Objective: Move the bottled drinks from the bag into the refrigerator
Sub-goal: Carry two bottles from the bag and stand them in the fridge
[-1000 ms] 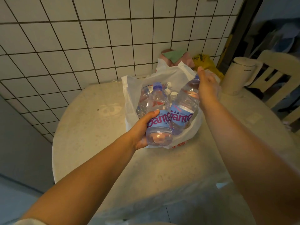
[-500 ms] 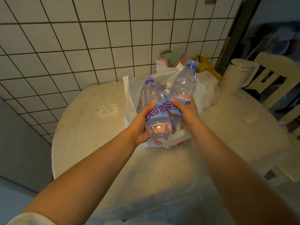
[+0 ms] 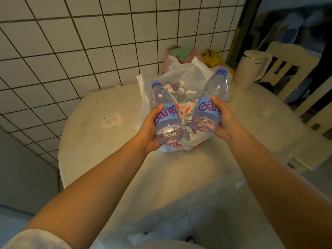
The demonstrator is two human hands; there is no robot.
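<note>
We stretch both arms forward over the counter (image 3: 100,141). Our left hand (image 3: 150,131) grips one bottle (image 3: 166,114) by its label, our right hand (image 3: 223,121) grips another (image 3: 211,103), both tilted, caps away, above the open bag (image 3: 186,74) with more bottles inside.

Two bare forearms in view, no watch-like item or rings visible on either. Left arm (image 3: 86,193): pale, whitish sleeve (image 3: 36,239) pushed up near the elbow. Right arm (image 3: 280,177): uncovered throughout the visible length.
</note>
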